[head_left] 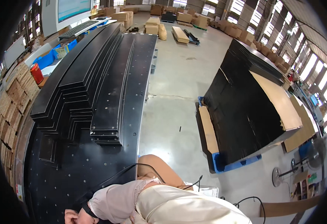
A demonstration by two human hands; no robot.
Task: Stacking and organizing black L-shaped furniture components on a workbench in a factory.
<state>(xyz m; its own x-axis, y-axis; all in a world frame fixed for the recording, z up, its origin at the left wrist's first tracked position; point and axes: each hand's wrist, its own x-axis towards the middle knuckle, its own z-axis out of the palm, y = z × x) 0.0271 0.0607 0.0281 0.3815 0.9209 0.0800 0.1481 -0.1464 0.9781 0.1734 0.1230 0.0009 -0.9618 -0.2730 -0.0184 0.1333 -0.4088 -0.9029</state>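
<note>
My right arm, in a cream sleeve with a pale pink oversleeve, reaches across the lower edge to the left. A dark band circles its wrist. My right hand is low over the black, dotted tabletop, its fingers bent inward; whatever they may grip is hidden and cut off by the lower edge. My left hand does not show. Beyond the hand, stacks of long black panels lie on the table, with narrower black boards beside them. A black cable runs near the arm.
A tall stack of black boards stands on a blue pallet to the right. Left of the table are stacked wood pieces, a red can and a monitor. Fans stand at lower right; cartons line the back.
</note>
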